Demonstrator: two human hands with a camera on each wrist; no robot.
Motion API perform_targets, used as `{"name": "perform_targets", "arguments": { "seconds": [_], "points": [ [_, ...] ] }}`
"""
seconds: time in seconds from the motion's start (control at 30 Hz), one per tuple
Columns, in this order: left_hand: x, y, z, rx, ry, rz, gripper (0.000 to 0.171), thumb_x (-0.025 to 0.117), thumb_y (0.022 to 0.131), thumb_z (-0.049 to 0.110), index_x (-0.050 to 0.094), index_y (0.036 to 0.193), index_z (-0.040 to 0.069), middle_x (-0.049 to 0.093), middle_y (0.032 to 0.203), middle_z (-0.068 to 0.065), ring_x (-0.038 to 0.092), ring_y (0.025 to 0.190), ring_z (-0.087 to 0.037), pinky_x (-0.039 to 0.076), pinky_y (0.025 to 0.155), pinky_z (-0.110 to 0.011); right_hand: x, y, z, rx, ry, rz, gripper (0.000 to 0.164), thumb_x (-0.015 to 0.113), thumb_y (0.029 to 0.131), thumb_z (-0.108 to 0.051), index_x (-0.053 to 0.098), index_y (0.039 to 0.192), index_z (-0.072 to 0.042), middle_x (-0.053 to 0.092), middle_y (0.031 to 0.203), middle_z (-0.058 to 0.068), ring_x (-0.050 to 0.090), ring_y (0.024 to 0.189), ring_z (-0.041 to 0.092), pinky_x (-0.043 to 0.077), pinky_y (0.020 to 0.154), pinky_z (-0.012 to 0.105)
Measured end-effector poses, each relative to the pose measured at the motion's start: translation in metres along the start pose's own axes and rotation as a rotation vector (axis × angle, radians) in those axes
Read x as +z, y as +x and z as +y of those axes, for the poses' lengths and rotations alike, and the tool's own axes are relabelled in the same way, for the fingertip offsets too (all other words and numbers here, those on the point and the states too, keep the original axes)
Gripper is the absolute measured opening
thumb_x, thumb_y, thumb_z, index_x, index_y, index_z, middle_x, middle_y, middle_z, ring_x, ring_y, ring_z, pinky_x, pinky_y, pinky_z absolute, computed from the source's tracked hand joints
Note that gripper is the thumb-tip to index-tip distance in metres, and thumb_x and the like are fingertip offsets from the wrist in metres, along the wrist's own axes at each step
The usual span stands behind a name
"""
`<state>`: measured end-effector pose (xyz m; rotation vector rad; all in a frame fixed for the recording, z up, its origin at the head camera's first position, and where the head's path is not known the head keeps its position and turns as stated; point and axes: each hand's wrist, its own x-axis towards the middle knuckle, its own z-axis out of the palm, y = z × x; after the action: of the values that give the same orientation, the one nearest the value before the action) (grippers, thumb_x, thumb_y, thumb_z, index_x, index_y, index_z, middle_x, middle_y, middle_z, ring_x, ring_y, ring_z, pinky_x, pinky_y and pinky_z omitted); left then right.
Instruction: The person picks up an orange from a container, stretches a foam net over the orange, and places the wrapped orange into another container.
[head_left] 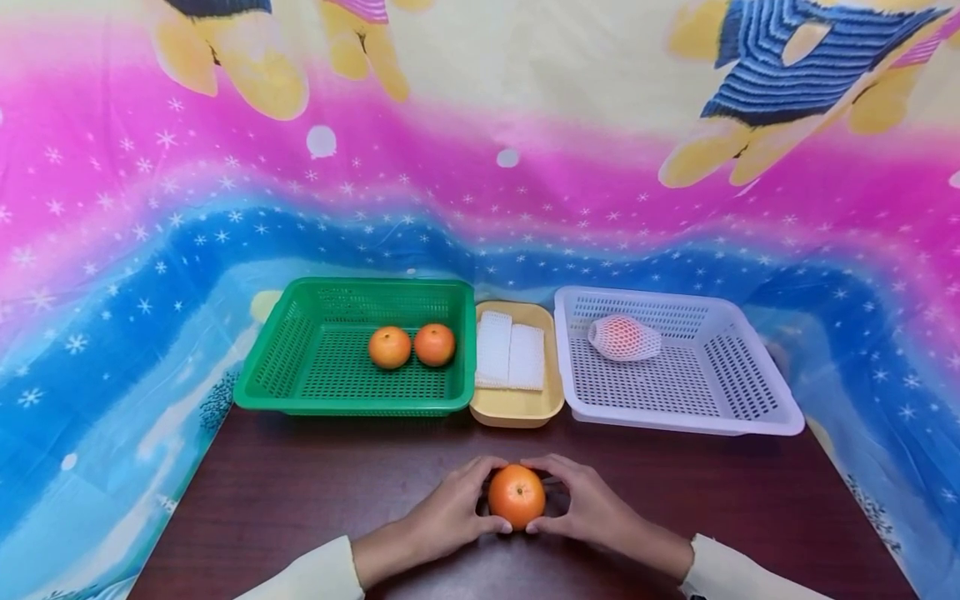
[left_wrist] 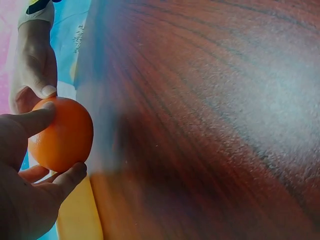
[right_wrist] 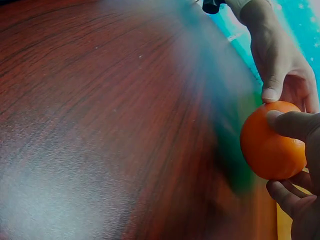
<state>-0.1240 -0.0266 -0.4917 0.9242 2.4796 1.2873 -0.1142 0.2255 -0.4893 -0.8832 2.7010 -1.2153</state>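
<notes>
Your left hand (head_left: 454,510) and right hand (head_left: 590,507) jointly grip one round, glossy orange fruit (head_left: 517,497), nearer you than the pale-yellow rectangular tray (head_left: 516,407) at the far edge of the dark-red wood-grain tabletop (head_left: 315,475).

Four fruits (head_left: 517,497), two baskets (head_left: 356,407), one tray (head_left: 517,407)

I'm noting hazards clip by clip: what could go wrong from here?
The round orange fruit, held between the left hand and right hand, might slip and roll across the table. The two loose fruits in the green basket could roll if it is bumped.
</notes>
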Motion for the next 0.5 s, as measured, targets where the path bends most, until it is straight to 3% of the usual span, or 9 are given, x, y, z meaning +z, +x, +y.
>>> {"name": "perform_targets", "arguments": {
  "seconds": [0.5],
  "points": [
    [0.0062, 0.0005, -0.0068, -0.028, 0.059, -0.059, 0.064, 0.085, 0.085, 0.033, 0.054, 0.137, 0.014, 0.061, 0.134, -0.001, 0.059, 0.121, -0.009, 0.053, 0.101, -0.028, 0.0063, -0.0045, 0.0048, 0.083, 0.125, -0.057, 0.068, 0.088, 0.081, -0.036, 0.059, 0.137, -0.01, 0.066, 0.132, 0.008, 0.068, 0.113, 0.022, 0.06, 0.09, 0.033]
  ]
}}
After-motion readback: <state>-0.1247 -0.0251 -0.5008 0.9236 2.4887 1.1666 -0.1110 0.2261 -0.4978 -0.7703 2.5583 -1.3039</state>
